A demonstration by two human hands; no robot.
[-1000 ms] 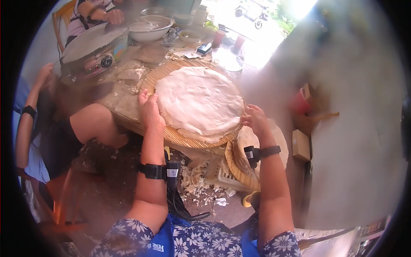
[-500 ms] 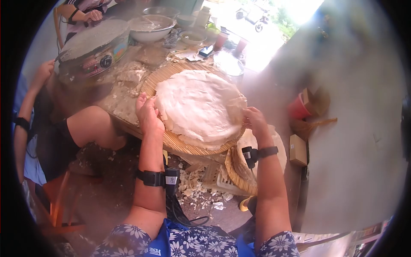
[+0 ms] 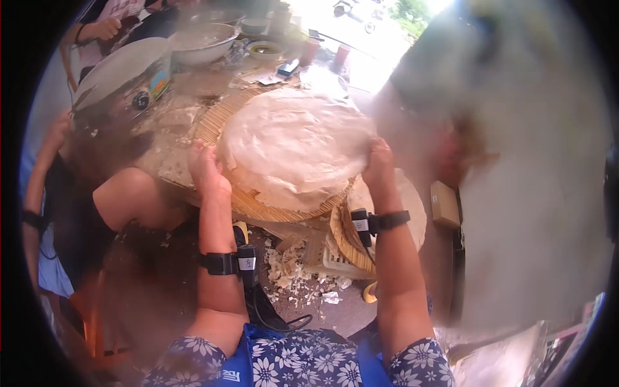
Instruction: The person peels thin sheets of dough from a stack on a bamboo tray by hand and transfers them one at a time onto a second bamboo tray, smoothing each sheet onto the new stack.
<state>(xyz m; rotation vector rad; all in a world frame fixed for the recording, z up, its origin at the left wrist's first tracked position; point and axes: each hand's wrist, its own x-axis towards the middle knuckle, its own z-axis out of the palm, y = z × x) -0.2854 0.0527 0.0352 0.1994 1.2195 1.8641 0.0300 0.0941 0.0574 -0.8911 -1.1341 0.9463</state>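
A stack of thin pale round sheets (image 3: pixel 293 145) lies on a round woven straw mat (image 3: pixel 209 122) at the edge of the worktable. My left hand (image 3: pixel 209 171) is closed at the left rim of the sheets, its fingers pinching their edge. At the right rim, my right hand (image 3: pixel 380 168) has its fingers closed on the edge of the same sheets. Mist blurs part of the view. Below my right hand, another pale round sheet (image 3: pixel 412 206) rests over a smaller woven mat (image 3: pixel 342 238).
A round griddle (image 3: pixel 119 71) stands at the back left, near a co-worker's hand (image 3: pixel 100 29) and another person's arm (image 3: pixel 42 161). Behind are a white bowl (image 3: pixel 203 45) and red cups (image 3: pixel 342 55). Scraps (image 3: pixel 290 264) litter the floor; a cardboard box (image 3: pixel 445 203) is at right.
The sheets' right side has risen and shifted, with my right hand higher at their edge. The view has shifted, and steam now blurs the griddle more. The co-worker's hand at the back has moved.
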